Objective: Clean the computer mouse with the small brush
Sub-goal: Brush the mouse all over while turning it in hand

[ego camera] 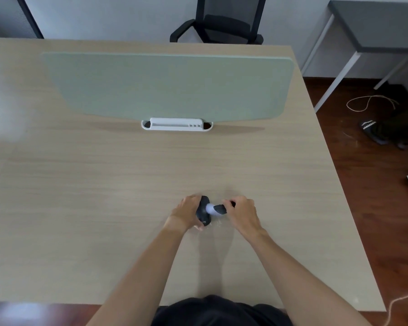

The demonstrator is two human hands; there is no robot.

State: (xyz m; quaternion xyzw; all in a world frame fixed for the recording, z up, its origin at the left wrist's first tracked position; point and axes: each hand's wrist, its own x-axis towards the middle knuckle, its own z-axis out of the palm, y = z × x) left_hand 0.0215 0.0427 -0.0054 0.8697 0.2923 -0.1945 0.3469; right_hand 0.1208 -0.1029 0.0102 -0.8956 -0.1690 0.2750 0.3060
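Note:
A black computer mouse (203,214) rests on the light wooden desk (104,208), near the front middle. My left hand (186,214) grips its left side, fingers curled over the top. My right hand (242,214) holds a small brush (218,209) with a dark handle. The brush's pale bristles (209,208) press against the mouse's right side. A few tiny specks lie on the desk just below the mouse.
A pale green divider panel (167,88) stands across the desk in a white holder (176,124). Behind it sits a black office chair (222,22). At the right are a grey side table (375,27), a cord and a slipper on the dark floor.

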